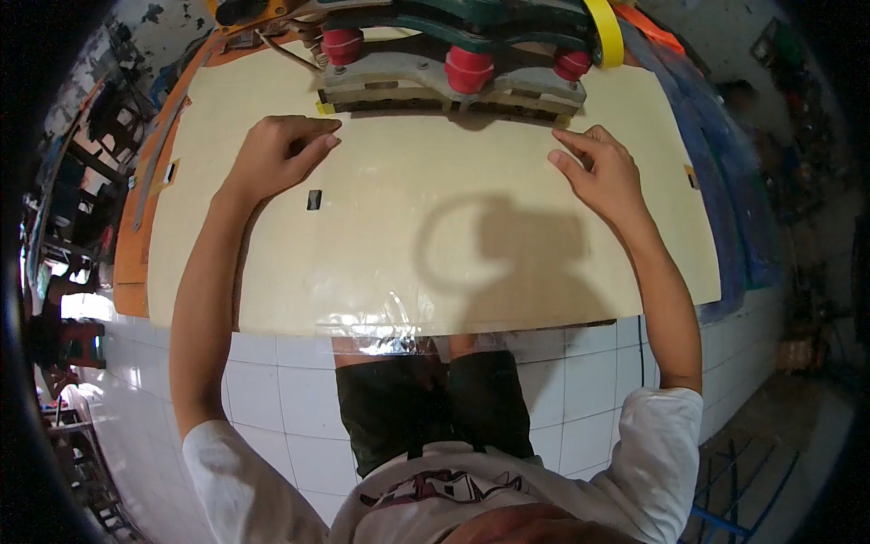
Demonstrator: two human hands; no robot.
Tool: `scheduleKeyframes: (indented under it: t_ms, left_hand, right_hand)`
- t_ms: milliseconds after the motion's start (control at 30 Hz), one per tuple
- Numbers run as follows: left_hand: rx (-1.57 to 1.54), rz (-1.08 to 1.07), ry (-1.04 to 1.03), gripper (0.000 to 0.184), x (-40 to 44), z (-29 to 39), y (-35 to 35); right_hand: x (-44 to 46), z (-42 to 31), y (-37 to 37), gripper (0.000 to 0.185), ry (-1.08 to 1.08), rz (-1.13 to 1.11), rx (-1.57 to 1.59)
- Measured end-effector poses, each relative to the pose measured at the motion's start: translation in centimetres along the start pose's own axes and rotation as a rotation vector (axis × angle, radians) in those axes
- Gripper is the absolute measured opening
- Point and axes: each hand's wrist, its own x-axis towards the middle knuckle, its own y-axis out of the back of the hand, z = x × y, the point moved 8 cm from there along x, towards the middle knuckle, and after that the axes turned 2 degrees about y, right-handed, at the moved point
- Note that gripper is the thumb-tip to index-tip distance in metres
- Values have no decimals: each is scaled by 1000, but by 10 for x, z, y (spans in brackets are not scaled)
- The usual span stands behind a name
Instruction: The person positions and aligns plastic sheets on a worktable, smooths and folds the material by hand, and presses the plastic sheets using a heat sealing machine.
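Both hands are at the front edge of a heavy machine (453,82) with red round knobs. A clear plastic film (390,334) lies on the pale tabletop (208,227) between them and hangs over its front edge, glinting. At the machine's left end, my left hand (283,156) has its thumb and index finger brought together at the film's side. My right hand (600,172) is bent the same way near the machine's right end. The film's edges at the fingertips are faint. A small black piece (314,199) is on the tabletop, below my left hand.
A yellow ring (605,34) is at the machine's right end. Blue sheeting (725,199) drapes over the table's right side. A long metal strip (149,186) lies along the left edge. A shadow falls across the tabletop's right half.
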Motion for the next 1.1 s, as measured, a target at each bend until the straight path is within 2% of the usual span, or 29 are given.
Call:
scheduleKeyframes:
  t_ms: [67, 133, 267, 367, 467, 700, 767, 800, 867, 900, 933, 967, 1000, 1033, 1100]
  left_hand:
    - [-69, 33, 36, 23, -3, -11, 2]
    - [-266, 58, 82, 12, -7, -27, 5]
    - [-327, 38, 77, 13, -10, -28, 13]
    - [-361, 21, 111, 13, -12, -41, 10]
    - [-433, 11, 160, 13, -15, -43, 10]
    - [-542, -5, 176, 10, -14, -52, 7]
    - [-540, -16, 166, 8, -15, -57, 5]
    - [-476, -17, 171, 9, -16, -50, 7]
    - [-411, -16, 178, 10, -17, -36, 14]
    - [-263, -34, 178, 11, -18, -28, 17]
    - [-110, -52, 172, 13, -17, -23, 22]
    - [-103, -54, 164, 13, -21, -17, 29]
    - [-31, -66, 166, 13, -32, -10, 34]
    - [44, -65, 158, 16, -37, -1, 41]
    - [-32, -26, 332, 22, -67, 21, 49]
  right_hand:
    - [0, -3, 0, 38, 5, -5, 16]
    - [-1, -2, 4, 32, 45, 55, 102]
    - [1, 2, 10, 34, 43, 77, 165]
    - [-2, 1, 22, 40, 32, 180, 276]
    - [-13, -12, 50, 41, 216, 437, 315]
    - [-25, -9, 79, 39, 289, 619, 299]
    - [-36, -13, 94, 37, 380, 794, 330]
    - [-37, -13, 98, 37, 381, 793, 333]
    - [-45, 9, 123, 35, 184, 980, 378]
    - [-48, 13, 134, 35, 182, 978, 379]
    - [-42, 26, 137, 34, 27, 814, 344]
    - [-39, 46, 136, 34, -124, 652, 307]
    - [-37, 74, 134, 37, -133, 471, 95]
    - [-45, 91, 145, 37, -131, 498, 88]
    - [-69, 128, 148, 46, -306, 294, -299]
